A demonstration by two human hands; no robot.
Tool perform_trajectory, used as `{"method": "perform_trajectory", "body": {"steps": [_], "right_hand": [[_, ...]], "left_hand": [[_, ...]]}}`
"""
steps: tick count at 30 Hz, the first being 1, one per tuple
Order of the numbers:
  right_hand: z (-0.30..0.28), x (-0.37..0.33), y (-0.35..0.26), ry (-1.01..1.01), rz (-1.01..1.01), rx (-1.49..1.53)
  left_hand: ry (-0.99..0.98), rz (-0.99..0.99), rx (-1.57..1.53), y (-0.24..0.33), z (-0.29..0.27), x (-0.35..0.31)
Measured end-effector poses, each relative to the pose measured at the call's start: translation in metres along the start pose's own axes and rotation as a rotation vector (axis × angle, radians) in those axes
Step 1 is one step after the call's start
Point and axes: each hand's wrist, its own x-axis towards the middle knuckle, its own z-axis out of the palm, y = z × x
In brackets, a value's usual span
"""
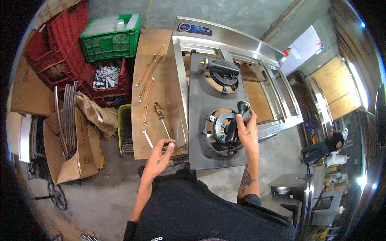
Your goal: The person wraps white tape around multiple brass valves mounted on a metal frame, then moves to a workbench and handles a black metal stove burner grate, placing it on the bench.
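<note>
My right hand [247, 134] grips a black cast gas burner [231, 131] with a flared end, over the near round opening of a dark grey stove panel [197, 120]. A second burner [224, 69] sits at the far opening, with a brass fitting at its left end. Left of the panel, my left hand [159, 156] hovers with thumb and fingertips drawn together; anything between them is too small to make out. Close to it lie an open-end wrench [148, 138] and a screwdriver with a yellow and black handle [159, 112], both on a cardboard sheet [140, 124].
The panel rests on a stainless steel stove frame [181, 72]. Several thin copper tubes [148, 96] lie on the cardboard. Leftward stand a green crate [108, 44], a red crate [60, 52] and a carton of metal tubes [76, 168]. Another person [327, 146] is far right.
</note>
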Motion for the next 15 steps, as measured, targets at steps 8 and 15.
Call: {"method": "perform_trajectory", "body": {"steps": [8,15], "right_hand": [[0.036,-0.002,-0.007,0.132,0.079,-0.217],[0.033,0.017,-0.022,0.152,0.314,-0.297]], "left_hand": [[0.095,0.473,0.214,0.041,0.005,0.185],[0.006,0.09,0.416,0.035,0.051,0.33]]}}
